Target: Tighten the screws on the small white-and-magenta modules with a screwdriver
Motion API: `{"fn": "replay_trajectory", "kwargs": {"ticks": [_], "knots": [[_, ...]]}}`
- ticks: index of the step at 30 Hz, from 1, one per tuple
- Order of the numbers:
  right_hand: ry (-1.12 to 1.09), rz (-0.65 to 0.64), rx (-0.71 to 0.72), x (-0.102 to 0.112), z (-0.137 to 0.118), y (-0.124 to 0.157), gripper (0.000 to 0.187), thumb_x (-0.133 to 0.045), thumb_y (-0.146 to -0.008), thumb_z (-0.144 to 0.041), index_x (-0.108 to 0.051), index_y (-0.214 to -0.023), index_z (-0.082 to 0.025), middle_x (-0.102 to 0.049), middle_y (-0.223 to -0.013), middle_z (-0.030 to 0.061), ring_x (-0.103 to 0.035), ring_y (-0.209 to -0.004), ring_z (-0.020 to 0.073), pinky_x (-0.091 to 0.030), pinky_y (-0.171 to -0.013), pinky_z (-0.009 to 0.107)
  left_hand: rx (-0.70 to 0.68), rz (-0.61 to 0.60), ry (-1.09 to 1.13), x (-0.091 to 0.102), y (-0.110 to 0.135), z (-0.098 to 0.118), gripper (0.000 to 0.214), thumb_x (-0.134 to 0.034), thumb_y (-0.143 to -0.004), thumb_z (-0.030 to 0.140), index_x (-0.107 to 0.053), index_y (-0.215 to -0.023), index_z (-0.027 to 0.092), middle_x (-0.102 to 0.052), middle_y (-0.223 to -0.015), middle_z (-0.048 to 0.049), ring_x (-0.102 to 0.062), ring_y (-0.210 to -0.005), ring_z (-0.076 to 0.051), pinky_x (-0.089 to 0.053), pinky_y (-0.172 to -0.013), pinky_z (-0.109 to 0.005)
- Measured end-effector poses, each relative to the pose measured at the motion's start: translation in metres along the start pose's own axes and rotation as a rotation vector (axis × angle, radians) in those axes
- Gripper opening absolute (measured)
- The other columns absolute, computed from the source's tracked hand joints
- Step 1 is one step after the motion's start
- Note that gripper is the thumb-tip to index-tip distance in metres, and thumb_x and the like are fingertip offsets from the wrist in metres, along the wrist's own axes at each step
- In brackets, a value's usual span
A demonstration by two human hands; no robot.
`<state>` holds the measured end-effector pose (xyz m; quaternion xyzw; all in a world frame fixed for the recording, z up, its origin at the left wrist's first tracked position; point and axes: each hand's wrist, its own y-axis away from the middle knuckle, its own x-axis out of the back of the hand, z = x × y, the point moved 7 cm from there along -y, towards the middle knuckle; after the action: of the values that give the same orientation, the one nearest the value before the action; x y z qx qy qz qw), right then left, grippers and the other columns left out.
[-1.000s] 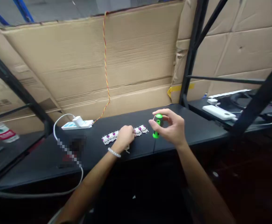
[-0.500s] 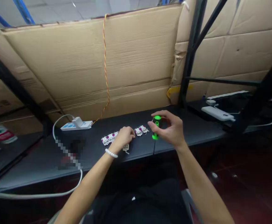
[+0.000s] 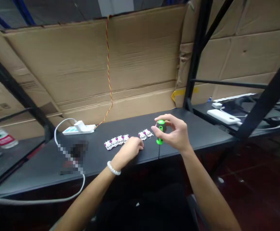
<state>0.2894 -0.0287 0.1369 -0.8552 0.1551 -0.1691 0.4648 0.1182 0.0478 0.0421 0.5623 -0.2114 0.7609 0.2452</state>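
A green and black screwdriver (image 3: 161, 131) stands upright, its shaft pointing down near the table's front edge. My right hand (image 3: 175, 131) is closed round its handle between thumb and fingers. To the left, my left hand (image 3: 133, 148) rests low over the tabletop with its fingers curled; whatever they hold is hidden beneath them. Several small white and purple parts (image 3: 117, 141) lie in a row just left of that hand. Beyond its fingertips is another small group of white and purple parts (image 3: 145, 134), between my two hands.
A white power strip (image 3: 70, 130) with a charger plugged in sits at the back left of the black table (image 3: 178, 117). Its white cable (image 3: 55, 136) loops over the front edge. A labelled bottle (image 3: 4, 138) stands far left. A white device (image 3: 223, 117) lies at right, beyond the black frame.
My left hand has shifted slightly right and down, uncovering more of the left row. The white part that showed below it is hidden now. My right hand with the screwdriver has barely moved.
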Motion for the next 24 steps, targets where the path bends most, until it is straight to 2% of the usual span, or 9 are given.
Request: {"fn": "replay_trajectory", "kwargs": {"ticks": [6,13,18,24], "knots": [[0.009,0.005,0.004,0.001,-0.001,0.0,0.019,-0.084,-0.082,-0.032,-0.077,-0.097,-0.022,-0.075,-0.083,-0.0008,-0.067,-0.067,0.014,-0.055,-0.06,0.026,0.03,-0.003,0.017,-0.001,-0.008,-0.005,0.019,-0.064,-0.09,0.011,-0.082,-0.088,0.018,-0.081,-0.092,-0.008,-0.074,-0.091,-0.024,-0.054,-0.089,-0.03],[0.006,0.002,0.021,0.003,-0.001,0.0,0.02,-0.084,-0.082,-0.033,-0.078,-0.097,-0.021,-0.074,-0.083,-0.0007,-0.065,-0.064,0.0126,-0.056,-0.061,0.026,0.058,-0.015,0.078,0.006,-0.015,-0.015,0.012,-0.072,-0.088,0.016,-0.083,-0.087,0.018,-0.08,-0.08,-0.0044,-0.074,-0.077,-0.02,-0.054,-0.079,-0.027],[0.024,0.014,0.012,0.005,-0.002,0.0,0.02,-0.084,-0.081,-0.034,-0.078,-0.096,-0.022,-0.074,-0.083,-0.0002,-0.066,-0.067,0.0133,-0.057,-0.062,0.025,0.061,-0.044,0.081,0.008,-0.02,-0.02,0.014,-0.073,-0.083,0.012,-0.085,-0.089,0.018,-0.083,-0.086,-0.005,-0.076,-0.084,-0.02,-0.055,-0.083,-0.027],[0.004,0.023,0.013,0.01,-0.004,-0.002,0.019,-0.084,-0.081,-0.033,-0.077,-0.095,-0.022,-0.073,-0.079,-0.0015,-0.067,-0.065,0.0141,-0.058,-0.062,0.026,0.053,-0.011,0.018,0.003,-0.02,-0.022,0.019,-0.065,-0.089,0.01,-0.082,-0.089,0.018,-0.082,-0.09,-0.0073,-0.076,-0.091,-0.023,-0.054,-0.088,-0.029]]}}
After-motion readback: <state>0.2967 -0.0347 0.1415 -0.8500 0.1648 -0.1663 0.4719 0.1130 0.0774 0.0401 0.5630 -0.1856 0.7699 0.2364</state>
